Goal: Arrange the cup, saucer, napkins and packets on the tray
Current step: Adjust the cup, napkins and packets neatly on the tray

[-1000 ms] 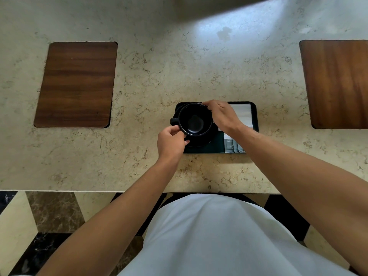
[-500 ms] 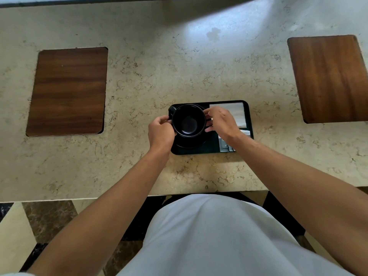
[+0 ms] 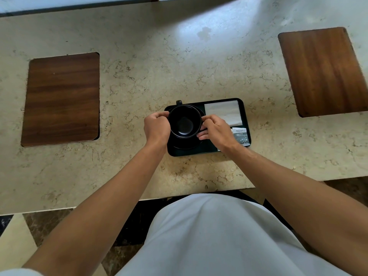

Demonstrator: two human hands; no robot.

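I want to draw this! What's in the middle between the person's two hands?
In the head view, the round black ceramic cup sits between the left hand and right hand, on its black saucer.

One tray (image 3: 246, 124), one cup (image 3: 185, 124), one saucer (image 3: 187, 145), one napkin stack (image 3: 224, 112) (sheet count not readable), at least one packet (image 3: 242, 136), two wood panels (image 3: 61, 98) in one worktop (image 3: 159, 62), two hands (image 3: 156, 128)
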